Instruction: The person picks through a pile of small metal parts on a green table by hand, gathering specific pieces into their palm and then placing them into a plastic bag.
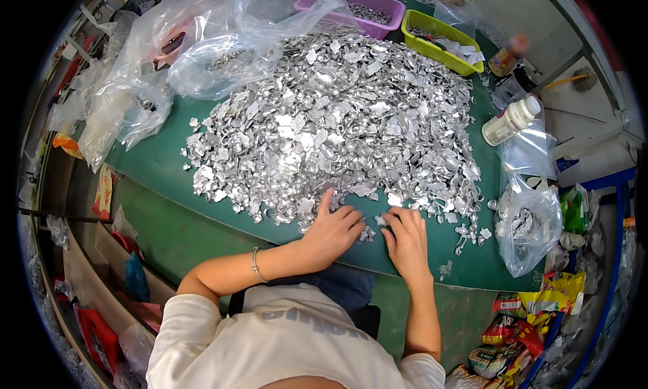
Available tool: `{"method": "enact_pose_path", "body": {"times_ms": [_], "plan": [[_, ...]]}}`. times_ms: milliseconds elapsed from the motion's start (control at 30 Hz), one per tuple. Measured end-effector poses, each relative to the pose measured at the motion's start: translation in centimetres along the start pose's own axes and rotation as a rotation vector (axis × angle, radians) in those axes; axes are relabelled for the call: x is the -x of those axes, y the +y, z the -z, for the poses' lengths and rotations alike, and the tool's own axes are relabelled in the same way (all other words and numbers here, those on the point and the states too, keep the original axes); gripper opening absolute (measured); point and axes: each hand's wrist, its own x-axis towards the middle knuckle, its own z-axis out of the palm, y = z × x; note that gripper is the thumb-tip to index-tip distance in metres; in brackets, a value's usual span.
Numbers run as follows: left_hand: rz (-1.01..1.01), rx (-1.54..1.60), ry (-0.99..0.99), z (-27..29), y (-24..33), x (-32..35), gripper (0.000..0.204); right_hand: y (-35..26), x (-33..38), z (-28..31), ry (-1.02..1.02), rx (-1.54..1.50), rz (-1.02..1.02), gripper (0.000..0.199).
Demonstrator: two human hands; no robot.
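A white shirt (pixel 290 345) fills the lower middle of the frame; beyond it, the pile of silver pieces (pixel 324 132) spreads across the centre. At its near edge, the left hand (pixel 329 235) is half open, index finger stretched out, and the right hand (pixel 406 242) curls loosely over the green desk (pixel 482 264). I cannot tell if either grips a piece. Light fingertip pinches should suit, with the 1 small cluster (pixel 366 234) between them kept back from the lower rim.
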Motion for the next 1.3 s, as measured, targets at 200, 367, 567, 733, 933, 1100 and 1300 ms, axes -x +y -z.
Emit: {"method": "enact_pose_path", "body": {"times_ms": [200,367,567,733,933,1100,1300], "plan": [[-0.001,0.105,0.098,-0.2,-0.2,0.4,0.037,-0.1,2.2,1.6,0.054,0.051,-0.089,0.036],[-0.007,0.049,0.093,-0.3,0.5,0.2,0.034,0.5,3.9,1.9,0.045,0.0,-0.122,0.043],[0.035,0.113,0.156,-1.0,2.5,-1.3,0.041,0.9,5.5,1.8,0.101,0.001,-0.195,0.045],[0.061,0.135,0.067,-2.6,3.2,-3.5,0.043,0.8,5.6,2.2,0.184,-0.082,-0.271,0.045],[-0.095,0.247,0.025,-2.8,4.0,-4.7,0.039,1.7,5.7,1.5,0.094,-0.14,-0.24,0.051],[-0.043,0.621,0.128,-0.8,4.9,-2.0,0.036,1.4,5.4,2.3,0.131,-0.312,-0.334,0.05],[0.374,1.545,-0.554,-2.2,5.9,1.6,0.027,1.5,4.4,2.0,-0.005,-0.183,-0.155,0.052]]}}
